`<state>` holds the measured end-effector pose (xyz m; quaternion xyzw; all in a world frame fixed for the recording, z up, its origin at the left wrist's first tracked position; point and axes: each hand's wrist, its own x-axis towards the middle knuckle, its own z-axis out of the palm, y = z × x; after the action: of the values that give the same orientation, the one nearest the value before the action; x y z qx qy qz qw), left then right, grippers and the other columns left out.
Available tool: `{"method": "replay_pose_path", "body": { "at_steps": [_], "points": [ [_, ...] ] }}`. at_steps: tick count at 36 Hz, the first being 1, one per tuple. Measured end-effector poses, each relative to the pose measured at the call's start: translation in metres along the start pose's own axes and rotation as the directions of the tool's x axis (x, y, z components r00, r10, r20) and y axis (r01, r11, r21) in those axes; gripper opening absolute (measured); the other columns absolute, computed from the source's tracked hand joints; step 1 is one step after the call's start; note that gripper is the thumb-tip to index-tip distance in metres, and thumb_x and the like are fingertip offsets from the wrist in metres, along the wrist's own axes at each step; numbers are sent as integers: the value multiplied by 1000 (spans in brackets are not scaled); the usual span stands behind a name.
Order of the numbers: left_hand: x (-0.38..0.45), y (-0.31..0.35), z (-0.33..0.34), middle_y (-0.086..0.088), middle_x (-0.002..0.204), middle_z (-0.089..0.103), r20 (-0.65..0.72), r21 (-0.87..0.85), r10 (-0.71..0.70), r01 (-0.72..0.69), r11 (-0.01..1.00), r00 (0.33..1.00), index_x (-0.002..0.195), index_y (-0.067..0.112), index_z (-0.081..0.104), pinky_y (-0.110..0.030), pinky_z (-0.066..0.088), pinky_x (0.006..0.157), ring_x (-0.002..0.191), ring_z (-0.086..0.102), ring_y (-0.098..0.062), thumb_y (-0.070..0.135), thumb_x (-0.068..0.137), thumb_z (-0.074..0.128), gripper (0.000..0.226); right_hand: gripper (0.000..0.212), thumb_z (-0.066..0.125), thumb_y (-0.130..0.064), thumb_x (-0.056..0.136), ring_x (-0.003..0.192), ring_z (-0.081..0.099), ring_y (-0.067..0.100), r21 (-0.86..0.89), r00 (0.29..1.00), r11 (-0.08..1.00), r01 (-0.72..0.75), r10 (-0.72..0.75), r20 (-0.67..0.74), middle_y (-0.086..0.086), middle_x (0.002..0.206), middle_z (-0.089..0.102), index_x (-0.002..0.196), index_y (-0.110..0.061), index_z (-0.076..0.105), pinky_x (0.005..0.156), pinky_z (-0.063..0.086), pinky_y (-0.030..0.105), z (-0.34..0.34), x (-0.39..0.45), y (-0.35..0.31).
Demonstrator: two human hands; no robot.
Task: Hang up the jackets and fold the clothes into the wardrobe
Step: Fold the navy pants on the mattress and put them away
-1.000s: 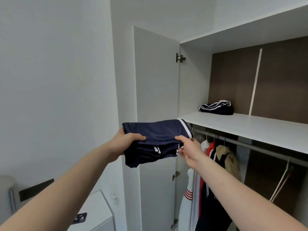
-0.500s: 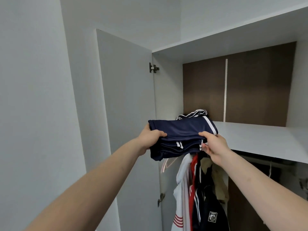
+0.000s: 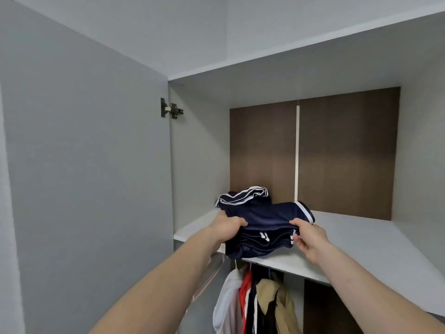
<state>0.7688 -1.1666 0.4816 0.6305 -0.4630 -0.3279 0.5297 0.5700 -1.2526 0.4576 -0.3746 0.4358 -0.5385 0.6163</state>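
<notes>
Two hands, my left hand [image 3: 228,227] and right hand [image 3: 307,237], grip the folded navy white-striped garment [image 3: 265,227] at its ends, keeping folds intact over the white wardrobe shelf [image 3: 361,247], just before another folded navy garment [image 3: 243,197].

At frame centre, folded shorts [image 3: 265,222] sit on the shelf [image 3: 361,242] front, another folded garment [image 3: 243,196] behind them; jackets [image 3: 252,302] hang below; door [image 3: 84,177] left.

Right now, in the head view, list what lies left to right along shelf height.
Open wardrobe door → left hand → folded navy garment → right hand → bare white shelf.
</notes>
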Motion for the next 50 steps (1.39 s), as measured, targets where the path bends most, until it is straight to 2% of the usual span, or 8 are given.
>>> {"method": "replay_pose_path", "body": {
  "at_steps": [7,11,14,16,20,24,35,50],
  "points": [
    [70,-7,44,10,107,57,-47,-85,57,-61,995,997,147,17,42,-27,47,92,101,60,-11,19,91,71,63,34,77,-21,87,57,51,16,-123,989,992,33,-50,-139,8,78,57,108,-6,55,41,48,18,-27,68,-4],
    [110,-13,48,7,120,57,-46,25,73,-72,997,996,152,18,38,-27,48,88,99,58,-12,11,93,67,66,104,88,-44,72,100,65,31,-392,963,920,29,-131,-236,16,124,58,150,-10,28,79,59,40,-39,89,-6],
    [131,-27,43,-3,150,46,-11,157,18,-16,988,1000,149,17,43,-34,44,108,126,51,-18,18,92,71,63,109,86,-42,73,139,31,39,-724,874,676,137,-427,-233,18,154,27,156,-15,19,111,34,48,-40,88,-9],
    [146,-38,38,-7,151,46,5,211,-20,19,977,1000,146,15,46,-31,39,110,136,48,-23,24,95,68,56,94,79,-43,77,146,19,31,-851,805,418,318,-593,9,8,160,19,154,-23,28,115,28,44,-32,85,-5],
    [164,-64,25,-6,151,49,-9,464,-37,36,885,999,148,14,45,-28,33,111,138,46,-24,37,103,51,51,86,62,-62,83,155,2,18,-851,809,-13,525,-304,503,-9,166,12,156,-39,23,126,6,45,-15,96,15],
    [174,-91,14,3,163,30,-4,800,-8,8,601,1000,155,27,34,-40,16,123,150,28,-21,57,101,35,62,76,46,-71,89,147,22,18,-826,795,-180,534,-227,563,-12,152,32,155,-40,24,123,13,40,-6,120,35],
    [198,-108,13,10,163,29,0,839,28,-15,544,1000,155,31,33,-39,12,124,152,22,-16,63,97,32,66,63,34,-57,102,132,32,28,-928,892,-303,216,-325,314,7,144,32,154,-24,23,110,31,43,5,217,26],
    [203,-111,15,16,161,30,-17,857,50,-11,516,999,152,34,35,-38,12,124,151,22,-11,63,97,33,62,54,36,-41,105,136,30,31,-966,926,-203,157,-310,216,10,143,29,155,-25,22,122,12,50,29,311,24]
  ]
}}
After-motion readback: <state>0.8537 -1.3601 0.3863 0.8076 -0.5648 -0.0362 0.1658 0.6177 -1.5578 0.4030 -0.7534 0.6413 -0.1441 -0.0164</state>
